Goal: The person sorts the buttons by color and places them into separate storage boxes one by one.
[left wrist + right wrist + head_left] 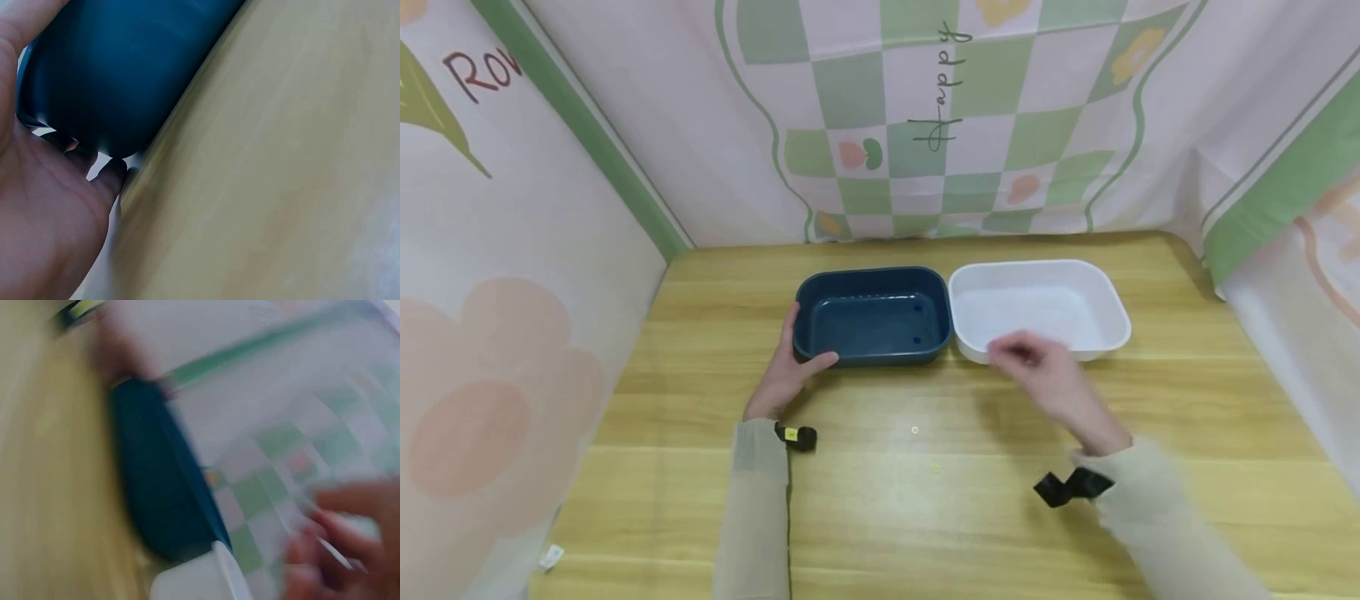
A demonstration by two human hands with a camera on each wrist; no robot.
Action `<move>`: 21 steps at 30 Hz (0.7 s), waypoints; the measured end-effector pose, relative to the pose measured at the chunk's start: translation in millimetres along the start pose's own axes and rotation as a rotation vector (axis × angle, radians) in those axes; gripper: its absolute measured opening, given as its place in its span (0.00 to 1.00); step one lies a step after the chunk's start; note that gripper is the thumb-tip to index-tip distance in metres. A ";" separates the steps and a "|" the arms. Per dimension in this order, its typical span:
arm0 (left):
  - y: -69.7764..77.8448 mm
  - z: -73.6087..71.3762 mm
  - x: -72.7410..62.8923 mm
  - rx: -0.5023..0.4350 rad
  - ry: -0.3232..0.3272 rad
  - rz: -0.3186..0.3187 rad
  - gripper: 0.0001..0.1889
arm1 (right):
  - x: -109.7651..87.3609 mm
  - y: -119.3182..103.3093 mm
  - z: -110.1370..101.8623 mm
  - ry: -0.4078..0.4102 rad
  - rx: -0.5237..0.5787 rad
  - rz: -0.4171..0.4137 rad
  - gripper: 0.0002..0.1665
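A dark blue rectangular basin (872, 358) and a white basin (1037, 265) stand side by side on the wooden table. My left hand (782, 371) holds the blue basin's left front corner, thumb along the front and fingers round the left end. From the left wrist, the palm (47, 206) shows close against the basin's wall (125, 69). Over the white basin's front rim is my right hand (1037, 371), blurred, its fingers bent towards the thumb. In the right wrist view those fingers (303, 550) are smeared too, and I cannot tell whether they pinch something small.
Two small dark blue spots (917, 340) show on the blue basin's floor at its right. Two tiny pale yellow rings (914, 430) lie on the table (865, 517) in front of the basins. A patterned curtain (910, 100) hangs behind and at both sides.
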State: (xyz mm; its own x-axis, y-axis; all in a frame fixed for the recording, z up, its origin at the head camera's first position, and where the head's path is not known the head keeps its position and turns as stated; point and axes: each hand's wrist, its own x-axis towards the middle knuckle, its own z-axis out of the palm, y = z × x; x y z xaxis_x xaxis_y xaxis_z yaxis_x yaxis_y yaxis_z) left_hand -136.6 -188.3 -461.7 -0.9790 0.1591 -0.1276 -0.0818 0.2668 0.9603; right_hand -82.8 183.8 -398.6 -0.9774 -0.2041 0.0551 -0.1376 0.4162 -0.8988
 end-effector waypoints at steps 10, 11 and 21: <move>10.1 0.6 -4.7 0.004 -0.001 -0.004 0.56 | -41.1 0.9 84.4 -0.424 -1.082 -0.650 0.02; 10.2 0.4 -5.0 0.008 0.000 -0.002 0.56 | -41.9 1.7 86.4 -0.415 -1.130 -0.678 0.03; 9.7 0.7 -5.9 0.008 0.003 0.008 0.56 | -44.0 8.2 90.6 -0.353 -1.240 -0.814 0.03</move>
State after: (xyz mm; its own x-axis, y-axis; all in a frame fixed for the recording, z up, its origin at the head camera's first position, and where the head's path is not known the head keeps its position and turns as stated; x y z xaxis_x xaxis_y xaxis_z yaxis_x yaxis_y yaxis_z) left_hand -131.5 -186.0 -451.8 -0.9802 0.1579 -0.1193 -0.0728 0.2734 0.9592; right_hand -26.4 115.9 -447.7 -0.5091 -0.8575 0.0745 -0.8217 0.5099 0.2544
